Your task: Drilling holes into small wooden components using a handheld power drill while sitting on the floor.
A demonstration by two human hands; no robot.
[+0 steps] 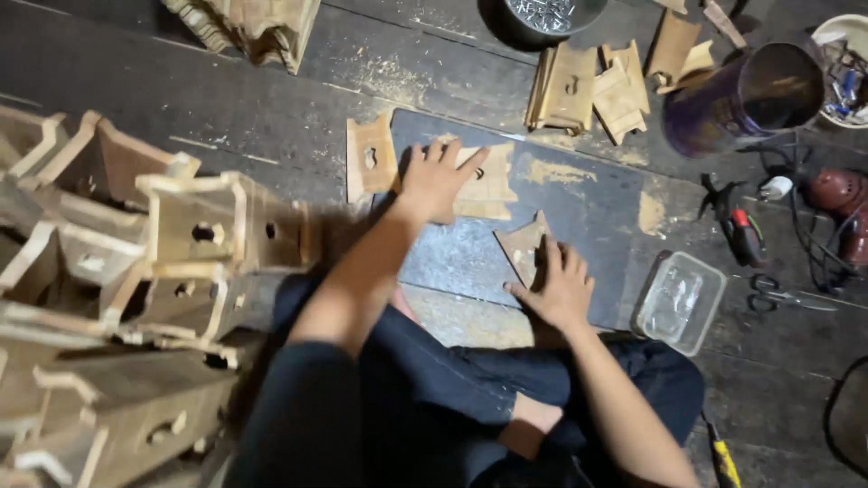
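From the head camera, the person sits cross-legged on a dark plank floor [226, 99] strewn with sawdust, both arms stretched onto a dark flat mat [579, 217].

The left hand [438, 179] lies flat with its fingers spread, the grip released, pressing down on a pale cut wooden panel [488, 185] with a small keyhole-shaped cutout near the fingertips. Just beside it to the left lies a second wooden panel [369, 161] with its own cutout, partly off the mat.

The right hand [561, 287] also rests palm down, fingers loosely splayed and not clenched, on a smaller pointed wooden piece [523, 242] nearer the knees.

Beside the right hand stands a clear rectangular plastic container [680, 301], close to the mat's edge. Beyond it lie scissors [782, 294] and red-and-black pliers [740, 226]. A purple cylindrical can [741, 98] lies tilted on its side at upper right, with a stack of cut wooden parts [588, 86] near it. On the left, assembled wooden birdhouse-like boxes [181, 244] are piled up.
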